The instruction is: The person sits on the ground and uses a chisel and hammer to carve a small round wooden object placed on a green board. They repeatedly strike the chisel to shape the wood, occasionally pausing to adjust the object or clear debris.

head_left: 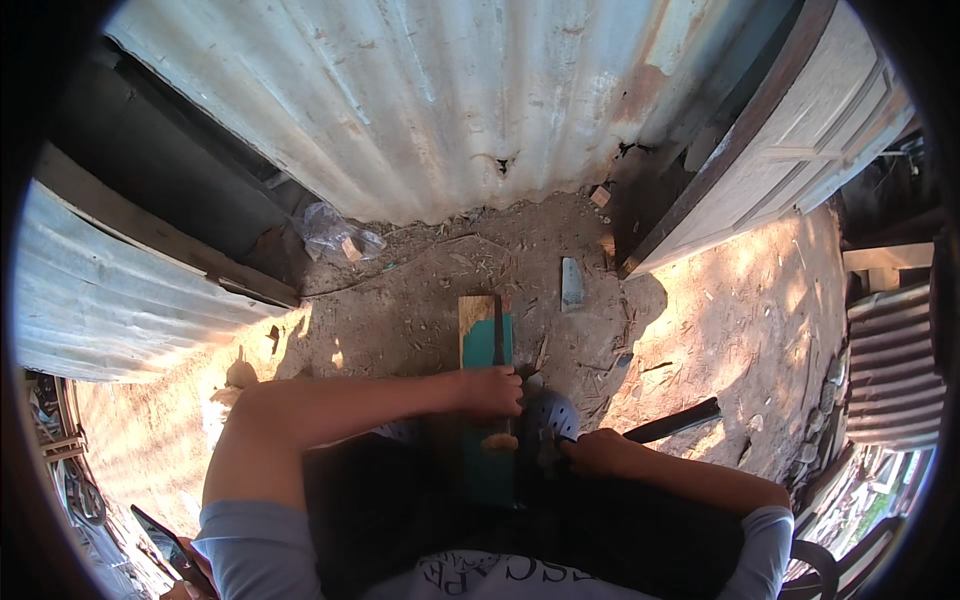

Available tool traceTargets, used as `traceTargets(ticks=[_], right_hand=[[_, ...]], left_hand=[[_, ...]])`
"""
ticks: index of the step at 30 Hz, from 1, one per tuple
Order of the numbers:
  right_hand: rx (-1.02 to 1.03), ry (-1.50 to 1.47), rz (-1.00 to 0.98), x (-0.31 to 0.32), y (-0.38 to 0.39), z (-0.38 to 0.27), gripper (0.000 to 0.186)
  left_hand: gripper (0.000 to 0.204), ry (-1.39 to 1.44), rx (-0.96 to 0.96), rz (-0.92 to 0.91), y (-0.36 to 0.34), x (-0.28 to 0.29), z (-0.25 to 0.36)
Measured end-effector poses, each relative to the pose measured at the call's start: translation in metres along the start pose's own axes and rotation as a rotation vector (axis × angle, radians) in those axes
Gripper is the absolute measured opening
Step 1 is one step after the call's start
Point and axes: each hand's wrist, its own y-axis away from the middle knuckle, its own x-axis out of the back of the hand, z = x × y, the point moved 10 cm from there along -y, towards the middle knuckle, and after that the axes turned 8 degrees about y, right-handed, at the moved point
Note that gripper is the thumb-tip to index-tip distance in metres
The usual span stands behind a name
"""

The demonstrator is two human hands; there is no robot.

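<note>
A wooden board [478,345], painted teal with bare wood at its far end, lies lengthwise in front of me. My left hand [493,391] is closed around a chisel [499,335]. Its dark blade lies over the board, pointing away from me, and its pale handle end [498,442] sticks out on my side of the fist. Right of the board, my right hand [600,453] is closed on a long dark flat tool [675,421] that widens toward its far end and points out to the right. My fingers hide its grip. A pale perforated clog [553,413] shows between my hands.
A corrugated metal wall [420,110] stands ahead, with a panelled door [770,160] at right. On the dirt floor lie a grey block [572,284], wood chips, a small wood block [600,196] and a clear plastic bag [335,232]. Another person's hand [190,580] appears lower left beside a phone [160,535].
</note>
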Motion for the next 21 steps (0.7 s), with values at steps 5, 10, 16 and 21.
traceTargets(ticks=[5, 10, 16, 21], right_hand=[[0.018, 0.002, 0.011, -0.01, -0.005, 0.003, 0.039], [0.0, 0.001, -0.017, -0.006, -0.002, 0.002, 0.043], [-0.007, -0.011, -0.02, -0.013, -0.005, 0.006, 0.042], [0.0, -0.013, -0.015, -0.008, -0.002, 0.004, 0.04]], left_hand=[[0.01, 0.034, 0.082, 0.13, 0.024, 0.033, -0.035], [0.012, 0.019, 0.04, 0.007, 0.015, 0.036, -0.008], [0.01, 0.046, -0.035, -0.045, 0.001, 0.012, 0.022], [0.014, 0.094, -0.026, -0.033, 0.005, 0.016, 0.012]])
